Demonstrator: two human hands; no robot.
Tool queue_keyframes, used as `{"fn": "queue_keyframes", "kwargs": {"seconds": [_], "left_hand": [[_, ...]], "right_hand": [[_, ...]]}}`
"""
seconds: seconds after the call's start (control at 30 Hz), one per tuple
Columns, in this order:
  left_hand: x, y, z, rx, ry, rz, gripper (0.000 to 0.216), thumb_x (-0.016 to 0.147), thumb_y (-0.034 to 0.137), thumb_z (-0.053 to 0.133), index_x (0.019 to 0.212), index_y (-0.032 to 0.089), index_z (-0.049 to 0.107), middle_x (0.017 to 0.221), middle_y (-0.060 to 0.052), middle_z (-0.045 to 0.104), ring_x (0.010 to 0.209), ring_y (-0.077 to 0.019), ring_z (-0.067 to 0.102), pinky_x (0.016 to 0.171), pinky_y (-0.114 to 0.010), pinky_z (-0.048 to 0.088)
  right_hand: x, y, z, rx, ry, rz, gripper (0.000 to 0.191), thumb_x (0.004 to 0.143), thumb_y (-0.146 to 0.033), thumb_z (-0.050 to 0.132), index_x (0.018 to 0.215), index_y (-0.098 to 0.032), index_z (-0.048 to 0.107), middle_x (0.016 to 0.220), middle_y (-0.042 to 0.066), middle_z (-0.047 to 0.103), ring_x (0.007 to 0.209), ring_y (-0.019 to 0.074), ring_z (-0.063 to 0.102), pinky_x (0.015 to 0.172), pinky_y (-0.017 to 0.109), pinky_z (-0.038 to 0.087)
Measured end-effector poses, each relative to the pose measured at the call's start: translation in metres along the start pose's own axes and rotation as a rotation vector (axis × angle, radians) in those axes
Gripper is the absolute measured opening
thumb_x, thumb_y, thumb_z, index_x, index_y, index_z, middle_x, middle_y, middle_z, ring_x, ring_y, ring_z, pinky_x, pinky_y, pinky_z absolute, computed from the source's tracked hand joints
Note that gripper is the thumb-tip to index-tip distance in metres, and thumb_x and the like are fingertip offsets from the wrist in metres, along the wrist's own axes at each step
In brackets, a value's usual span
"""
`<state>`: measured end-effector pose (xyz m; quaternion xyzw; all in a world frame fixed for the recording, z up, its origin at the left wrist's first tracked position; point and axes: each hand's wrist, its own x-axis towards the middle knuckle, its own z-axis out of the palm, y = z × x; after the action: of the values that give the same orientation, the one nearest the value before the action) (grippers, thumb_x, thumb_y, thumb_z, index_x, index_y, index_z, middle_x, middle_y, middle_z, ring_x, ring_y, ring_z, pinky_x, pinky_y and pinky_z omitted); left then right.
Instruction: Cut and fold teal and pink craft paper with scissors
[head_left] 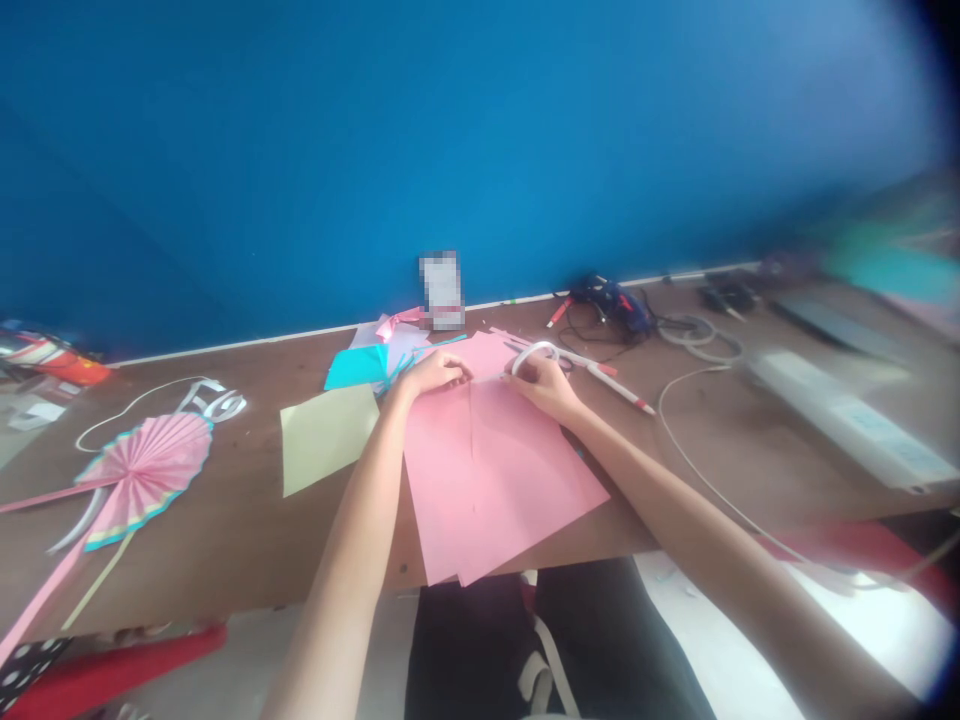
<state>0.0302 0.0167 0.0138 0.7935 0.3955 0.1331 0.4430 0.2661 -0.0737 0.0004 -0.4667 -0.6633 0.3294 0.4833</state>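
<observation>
Two overlapping sheets of pink paper (517, 480) lie in front of me at the table's front edge, with a seam running down between them. On the upper part of the paper, my left hand (436, 372) rests with curled fingers; what they grip is too small to make out. Opposite it, my right hand (546, 385) is closed on a roll of white tape (537, 352), held on edge above the pink paper. A faint pale strip shows between the two hands.
Yellow paper (330, 435) and blue paper (356, 367) lie left. A pink folded paper fan (150, 465) is farther left. A white pen-like stick (619, 385), dark cables (611, 305) and a white power strip (855, 420) lie right. A phone-like object (442, 290) leans against the wall.
</observation>
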Motion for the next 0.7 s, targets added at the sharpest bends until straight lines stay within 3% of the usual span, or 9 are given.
{"fn": "queue_keyframes", "kwargs": {"seconds": [0.13,0.33,0.7], "left_hand": [[-0.0007,0.0021,-0.0006,0.056,-0.003,0.029,0.028,0.073,0.019,0.053,0.093,0.017,0.072,0.085,-0.003,0.071,0.068,-0.0105,0.060,0.062,-0.020,0.044],[0.0006,0.0011,-0.0013,0.056,-0.005,0.079,0.023,0.073,0.023,0.059,0.092,0.017,0.072,0.094,-0.004,0.072,0.088,-0.0155,0.064,0.077,-0.024,0.047],[0.0014,0.0001,-0.0001,0.058,0.016,0.085,0.022,0.076,0.025,0.061,0.092,0.016,0.072,0.096,-0.005,0.072,0.088,-0.0157,0.064,0.081,-0.025,0.047]], "right_hand": [[-0.0001,-0.0005,-0.0004,0.017,-0.010,0.005,0.026,0.075,-0.041,0.066,0.083,-0.016,0.063,0.074,0.003,0.060,0.067,0.0164,0.056,0.064,0.031,0.047],[0.0003,0.0014,-0.0005,0.035,-0.006,-0.011,0.026,0.075,-0.041,0.066,0.083,-0.017,0.063,0.074,0.003,0.060,0.066,0.0164,0.055,0.064,0.031,0.046],[0.0008,0.0026,-0.0009,0.099,-0.006,0.013,0.032,0.073,-0.046,0.069,0.086,-0.017,0.063,0.082,0.005,0.065,0.073,0.0189,0.060,0.073,0.034,0.050]]}}
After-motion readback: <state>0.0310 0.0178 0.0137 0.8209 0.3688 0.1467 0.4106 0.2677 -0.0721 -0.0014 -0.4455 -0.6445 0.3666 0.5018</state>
